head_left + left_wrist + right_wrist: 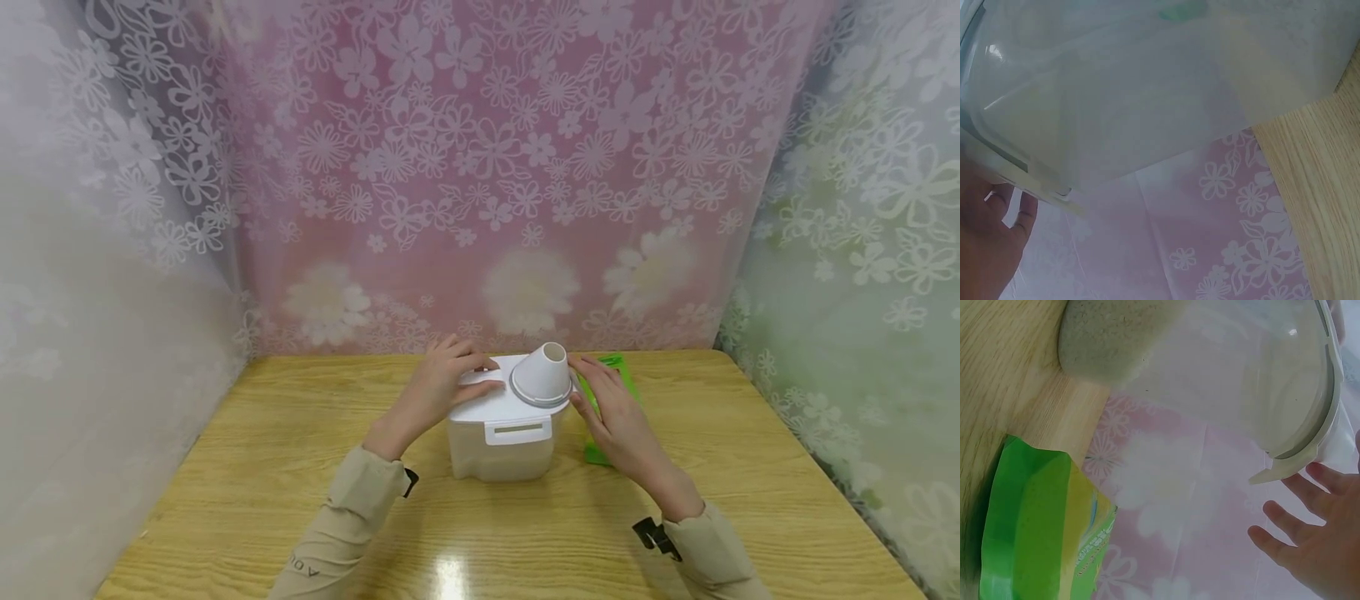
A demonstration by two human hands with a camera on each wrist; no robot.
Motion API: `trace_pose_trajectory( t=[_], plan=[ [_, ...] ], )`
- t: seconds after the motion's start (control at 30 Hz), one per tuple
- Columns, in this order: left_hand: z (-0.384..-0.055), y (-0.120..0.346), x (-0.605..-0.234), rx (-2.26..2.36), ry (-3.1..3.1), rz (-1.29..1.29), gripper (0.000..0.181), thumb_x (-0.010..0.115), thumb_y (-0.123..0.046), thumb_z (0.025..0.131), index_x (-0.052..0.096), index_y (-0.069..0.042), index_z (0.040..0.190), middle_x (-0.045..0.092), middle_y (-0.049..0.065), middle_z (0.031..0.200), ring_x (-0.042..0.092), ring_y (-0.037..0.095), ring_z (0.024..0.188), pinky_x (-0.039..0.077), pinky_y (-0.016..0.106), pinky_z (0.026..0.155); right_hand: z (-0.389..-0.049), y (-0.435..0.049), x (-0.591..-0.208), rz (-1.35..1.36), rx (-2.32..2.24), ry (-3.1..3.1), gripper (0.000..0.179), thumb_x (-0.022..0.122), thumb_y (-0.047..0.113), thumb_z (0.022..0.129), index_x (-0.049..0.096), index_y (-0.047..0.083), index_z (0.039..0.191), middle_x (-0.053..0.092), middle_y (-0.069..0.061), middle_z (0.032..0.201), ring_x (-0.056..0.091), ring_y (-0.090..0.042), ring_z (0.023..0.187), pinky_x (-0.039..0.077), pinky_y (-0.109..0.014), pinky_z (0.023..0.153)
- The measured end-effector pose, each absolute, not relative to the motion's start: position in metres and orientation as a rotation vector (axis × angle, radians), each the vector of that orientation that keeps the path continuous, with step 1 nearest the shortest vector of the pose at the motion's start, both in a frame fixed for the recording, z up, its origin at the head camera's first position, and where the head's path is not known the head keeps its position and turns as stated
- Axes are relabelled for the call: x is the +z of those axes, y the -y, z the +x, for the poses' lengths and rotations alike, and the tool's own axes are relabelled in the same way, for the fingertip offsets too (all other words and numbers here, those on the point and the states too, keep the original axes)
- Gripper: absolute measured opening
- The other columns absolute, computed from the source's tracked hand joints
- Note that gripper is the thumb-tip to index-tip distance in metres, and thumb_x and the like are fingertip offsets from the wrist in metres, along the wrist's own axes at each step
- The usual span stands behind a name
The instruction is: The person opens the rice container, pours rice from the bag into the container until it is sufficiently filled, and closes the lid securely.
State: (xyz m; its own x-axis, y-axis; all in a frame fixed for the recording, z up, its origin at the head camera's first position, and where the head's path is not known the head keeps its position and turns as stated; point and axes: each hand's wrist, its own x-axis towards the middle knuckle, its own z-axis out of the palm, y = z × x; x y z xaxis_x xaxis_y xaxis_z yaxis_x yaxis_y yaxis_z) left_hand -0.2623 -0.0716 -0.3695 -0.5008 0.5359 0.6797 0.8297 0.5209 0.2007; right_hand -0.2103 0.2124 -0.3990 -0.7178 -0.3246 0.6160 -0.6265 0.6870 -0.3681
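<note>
A translucent storage box [502, 454] with a white lid [491, 408] stands upright on the table. On the lid's right part sits a white cone-shaped cap [542, 377] with an open top. My left hand [438, 387] rests on the lid's left part, thumb and fingers apart; in the left wrist view its fingers [1024, 219] are at the lid's edge. At the lid's right end is my right hand [615, 421], its fingers extended beside the cone. The right wrist view has these fingertips [1294, 481] right at the lid's rim, and pale grainy contents [1104, 344] low in the box.
A green and yellow printed bag [1035, 525] lies on the table [300, 467] to the right of the box, partly behind my right hand. Flowered curtains [487, 167] hang behind the table and on both sides.
</note>
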Motion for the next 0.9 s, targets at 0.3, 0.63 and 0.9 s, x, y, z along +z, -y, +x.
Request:
trace_pose_trajectory(
  t=[0.3,0.63,0.9],
  plan=[
    [-0.2643,0.0741,-0.3704,-0.733,2.229,-1.121,0.017,0.079,-0.027,0.089,0.079,-0.016,0.100,0.069,-0.004,0.096,0.056,0.016,0.090,0.046,0.036,0.085,-0.2124,-0.2135,-0.4005,0.746,0.795,2.369,0.047,0.057,0.017,0.104,0.048,0.006,0.149,0.054,-0.013,0.147,0.044,-0.037,0.139,0.038,-0.063,0.108],
    [-0.2653,0.0751,-0.3717,-0.735,2.218,-1.121,0.016,0.080,-0.026,0.088,0.080,-0.016,0.100,0.066,-0.004,0.091,0.056,0.016,0.090,0.046,0.036,0.086,-0.2127,-0.2152,-0.4006,0.741,0.776,2.363,0.048,0.063,0.019,0.101,0.052,0.006,0.146,0.057,-0.013,0.143,0.046,-0.035,0.137,0.040,-0.061,0.108],
    [-0.2662,0.0779,-0.3710,-0.727,2.205,-1.126,0.018,0.082,-0.026,0.086,0.081,-0.016,0.101,0.066,-0.004,0.092,0.056,0.017,0.090,0.047,0.037,0.085,-0.2136,-0.2150,-0.4021,0.766,0.747,2.331,0.051,0.069,0.018,0.097,0.053,0.005,0.144,0.060,-0.013,0.140,0.048,-0.034,0.135,0.042,-0.059,0.106]
  ],
)
